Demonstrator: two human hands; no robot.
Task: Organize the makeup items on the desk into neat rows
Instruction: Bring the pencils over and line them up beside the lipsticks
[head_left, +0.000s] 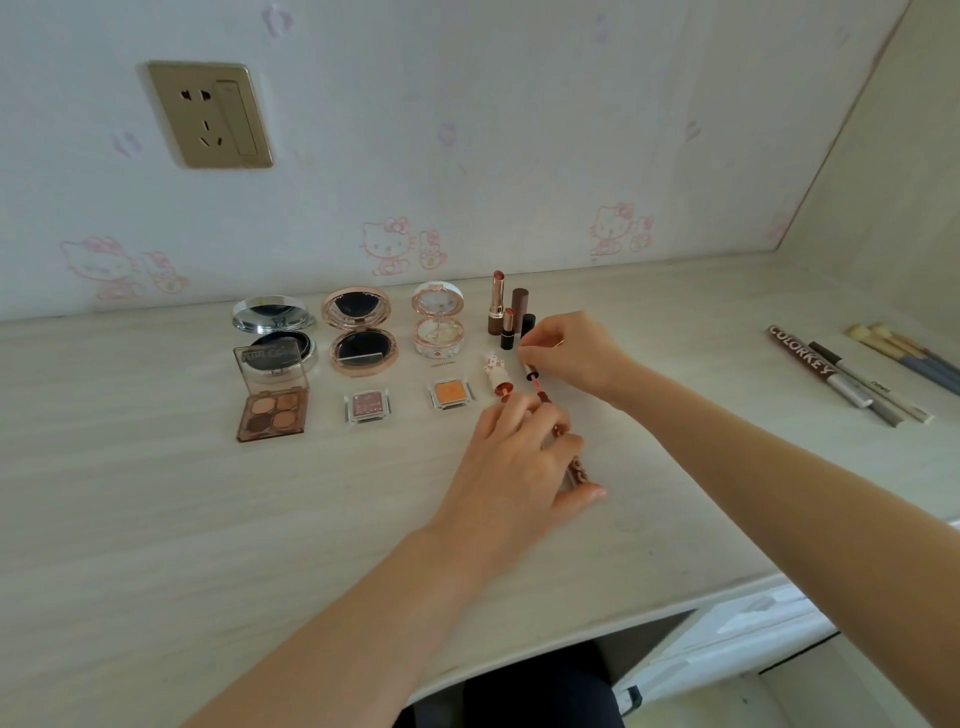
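Note:
My left hand (524, 457) grips a brown lip gloss tube (575, 470) lying just above the desk (156, 519). My right hand (571, 351) pinches the tube's cap, and its red wand (535, 383) points down toward the tube's mouth. Left of my hands stand three open compacts: silver (274, 332), rose gold (362, 331) and white (438, 321). In front of them lie an eyeshadow quad (272, 400), a pink single pan (366, 405) and an orange single pan (450, 393). Uncapped lipsticks (506, 317) stand behind my right hand. A small white gloss (496, 376) lies beside the wand.
At the far right lie a brown COLORKEY tube (802, 358), several pencils (862, 389) and several makeup brushes (904, 353). A wall socket (210, 115) is on the wallpapered wall. The side wall closes the desk's right end, and the desk's front edge runs at lower right.

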